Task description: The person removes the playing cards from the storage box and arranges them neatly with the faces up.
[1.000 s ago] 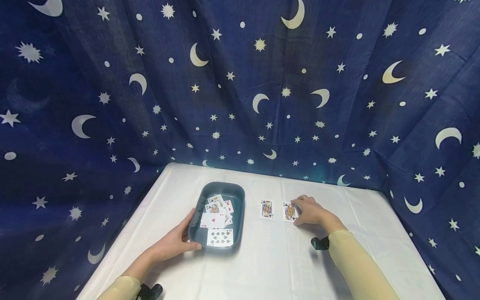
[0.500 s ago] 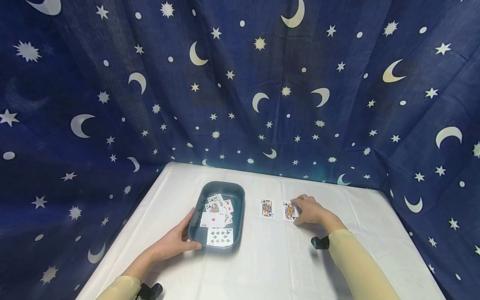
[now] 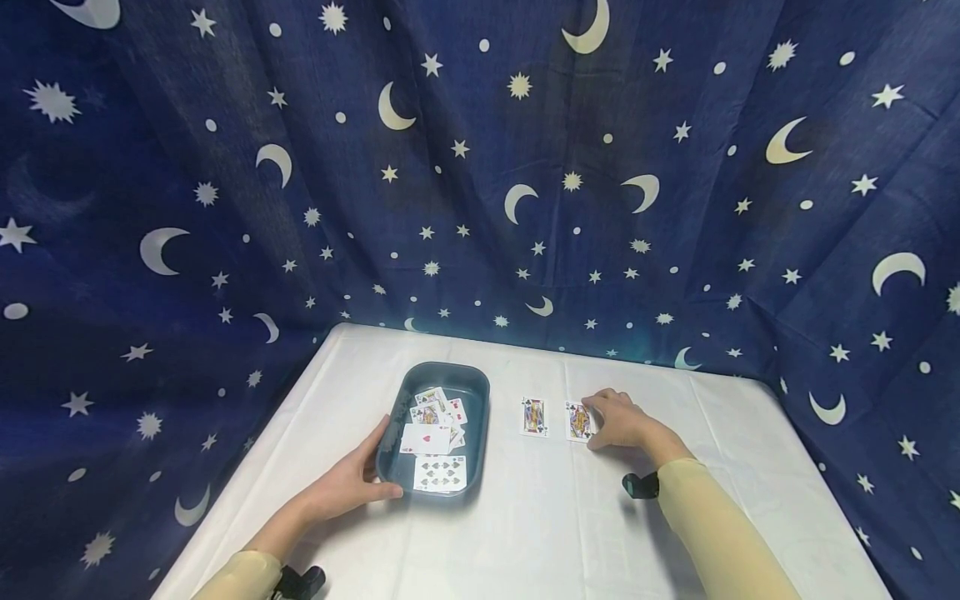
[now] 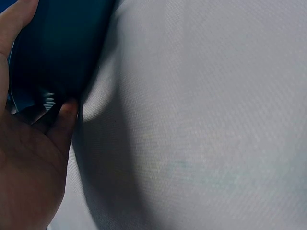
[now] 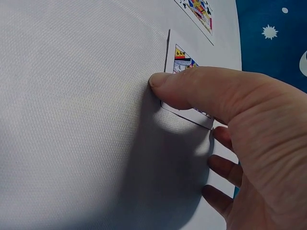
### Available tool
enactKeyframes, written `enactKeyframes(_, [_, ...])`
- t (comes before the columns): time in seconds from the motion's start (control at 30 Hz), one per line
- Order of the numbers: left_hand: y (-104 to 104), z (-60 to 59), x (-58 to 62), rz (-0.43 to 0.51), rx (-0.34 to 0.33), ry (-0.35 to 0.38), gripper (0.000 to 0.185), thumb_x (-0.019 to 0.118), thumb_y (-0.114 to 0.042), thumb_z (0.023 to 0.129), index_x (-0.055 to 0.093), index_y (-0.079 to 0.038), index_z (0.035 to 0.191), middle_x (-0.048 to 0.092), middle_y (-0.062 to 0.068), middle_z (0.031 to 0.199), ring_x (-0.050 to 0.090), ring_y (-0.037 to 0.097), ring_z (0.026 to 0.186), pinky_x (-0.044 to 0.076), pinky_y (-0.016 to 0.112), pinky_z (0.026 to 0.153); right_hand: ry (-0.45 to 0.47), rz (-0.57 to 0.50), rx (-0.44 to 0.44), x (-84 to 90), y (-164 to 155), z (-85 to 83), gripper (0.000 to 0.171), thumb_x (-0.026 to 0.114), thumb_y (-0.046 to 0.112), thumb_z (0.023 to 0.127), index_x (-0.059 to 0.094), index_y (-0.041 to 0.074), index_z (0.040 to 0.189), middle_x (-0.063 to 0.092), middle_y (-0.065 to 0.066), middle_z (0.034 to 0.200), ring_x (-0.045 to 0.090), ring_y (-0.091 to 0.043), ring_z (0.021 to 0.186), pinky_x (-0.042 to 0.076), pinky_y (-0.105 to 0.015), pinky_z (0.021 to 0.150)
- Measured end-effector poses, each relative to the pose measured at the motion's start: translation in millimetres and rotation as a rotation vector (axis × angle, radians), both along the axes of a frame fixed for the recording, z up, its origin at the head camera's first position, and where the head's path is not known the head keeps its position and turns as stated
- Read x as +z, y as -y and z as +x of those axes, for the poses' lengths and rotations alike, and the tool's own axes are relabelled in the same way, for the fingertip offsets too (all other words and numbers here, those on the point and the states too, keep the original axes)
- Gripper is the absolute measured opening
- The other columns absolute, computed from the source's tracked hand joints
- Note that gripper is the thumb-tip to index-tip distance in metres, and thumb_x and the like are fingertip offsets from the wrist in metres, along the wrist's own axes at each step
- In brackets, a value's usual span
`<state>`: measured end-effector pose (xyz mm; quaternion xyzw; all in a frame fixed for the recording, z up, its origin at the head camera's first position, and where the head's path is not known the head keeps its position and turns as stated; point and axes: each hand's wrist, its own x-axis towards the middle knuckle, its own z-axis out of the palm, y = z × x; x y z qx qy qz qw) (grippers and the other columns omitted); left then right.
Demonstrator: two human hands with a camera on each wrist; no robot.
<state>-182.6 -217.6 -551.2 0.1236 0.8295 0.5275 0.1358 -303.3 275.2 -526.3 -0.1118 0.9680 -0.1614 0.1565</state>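
A dark teal tray (image 3: 484, 410) sits on the white table and holds several face-up playing cards (image 3: 439, 472). My left hand (image 3: 367, 477) grips the tray's near-left corner, thumb along the front wall. In the left wrist view the palm (image 4: 29, 167) lies against the tray wall (image 4: 57, 48). To the tray's right lie two face-up court cards. My right hand (image 3: 600, 425) holds the right card (image 3: 576, 422) by its edge. In the right wrist view my thumb (image 5: 192, 88) presses that card (image 5: 184, 61), with the fingers curled at its other side. The left card (image 3: 534, 417) lies apart, untouched.
White cloth covers the table (image 3: 540, 533), bare along its front and at the far right. A dark blue backdrop with moons and stars (image 3: 480, 167) hangs close behind and on both sides. The second court card (image 5: 201, 12) shows at the top of the right wrist view.
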Motion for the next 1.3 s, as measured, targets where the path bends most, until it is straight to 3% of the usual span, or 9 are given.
enactKeyframes(0.27, [1, -1.9, -2.3, -0.023, 0.010, 0.012, 0.123, 0.089, -0.029, 0.081, 0.001, -0.018, 0.166, 0.007, 0.017, 0.170, 0.028, 0.039, 0.150, 0.038, 0.044, 0.116, -0.010, -0.042, 0.012, 1.6, -1, -0.4, 0.086, 0.089, 0.030, 0.075, 0.052, 0.005, 0.149, 0.046, -0.022, 0.148, 0.039, -0.043, 0.135, 0.032, -0.067, 0.114])
enactKeyframes(0.57, [0, -1.2, -1.7, -0.038, 0.027, 0.026, 0.124, 0.090, -0.031, 0.079, 0.003, -0.021, 0.167, 0.007, 0.014, 0.171, 0.025, 0.039, 0.151, 0.037, 0.045, 0.116, -0.157, -0.103, 0.064, 19.9, 17, -1.8, 0.076, 0.080, 0.032, 0.086, 0.050, 0.006, 0.151, 0.049, -0.022, 0.148, 0.039, -0.044, 0.137, 0.034, -0.064, 0.114])
enactKeyframes(0.87, [-2, 1.2, 4.2, -0.052, 0.022, 0.019, 0.123, 0.090, -0.031, 0.080, 0.003, -0.017, 0.166, 0.007, 0.018, 0.170, 0.027, 0.042, 0.150, 0.039, 0.046, 0.115, -0.270, -0.137, 0.155, 38.2, 64, 2.6, 0.059, 0.071, 0.028, 0.095, 0.053, 0.016, 0.150, 0.051, -0.012, 0.150, 0.040, -0.036, 0.142, 0.033, -0.057, 0.118])
enactKeyframes(1.3, [-4, -1.1, 9.8, -0.075, 0.022, 0.036, 0.127, 0.092, -0.031, 0.076, 0.003, -0.015, 0.166, 0.008, 0.021, 0.169, 0.028, 0.043, 0.149, 0.040, 0.046, 0.114, -0.308, -0.186, 0.355, 54.1, 136, 13.5, 0.055, 0.070, 0.025, 0.096, 0.055, 0.019, 0.148, 0.054, -0.005, 0.147, 0.042, -0.026, 0.141, 0.034, -0.044, 0.120])
